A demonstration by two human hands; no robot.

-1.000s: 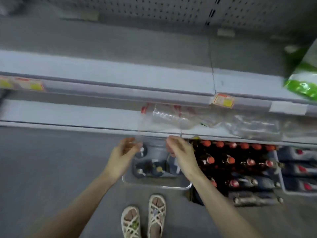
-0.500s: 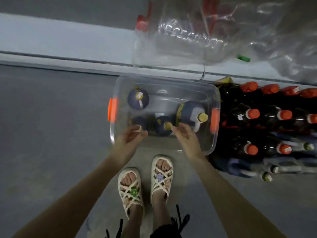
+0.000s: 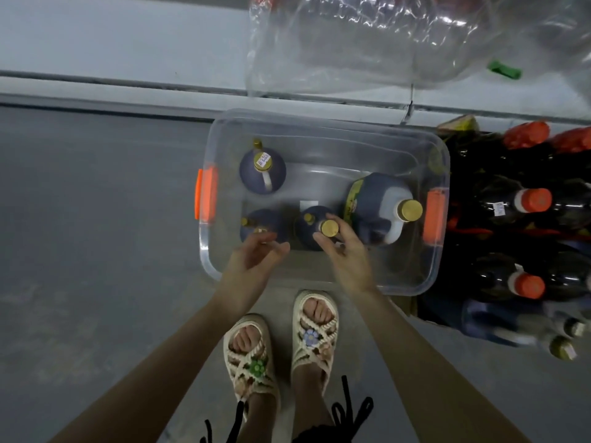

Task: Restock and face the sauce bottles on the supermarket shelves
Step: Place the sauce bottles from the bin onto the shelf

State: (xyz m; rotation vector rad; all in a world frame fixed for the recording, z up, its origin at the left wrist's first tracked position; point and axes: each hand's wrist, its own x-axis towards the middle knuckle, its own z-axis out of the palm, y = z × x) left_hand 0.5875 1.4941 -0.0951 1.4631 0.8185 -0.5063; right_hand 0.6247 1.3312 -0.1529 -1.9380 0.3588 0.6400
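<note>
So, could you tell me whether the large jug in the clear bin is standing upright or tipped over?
Tipped over. The large jug lies on its side in the clear bin, its gold cap pointing sideways toward the orange handle.

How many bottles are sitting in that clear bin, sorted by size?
Small dark bottles with gold caps: 3
Large dark jug with gold cap: 1
Total in the clear bin: 4

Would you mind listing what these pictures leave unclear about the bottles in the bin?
Head view only:
- Near-left bottle: cap hidden by the left hand.
- Right hand grip on the middle bottle: fingers cover the neck.
- Large jug label: foreshortened, unreadable.
- Back bottle sticker: too small.
</note>
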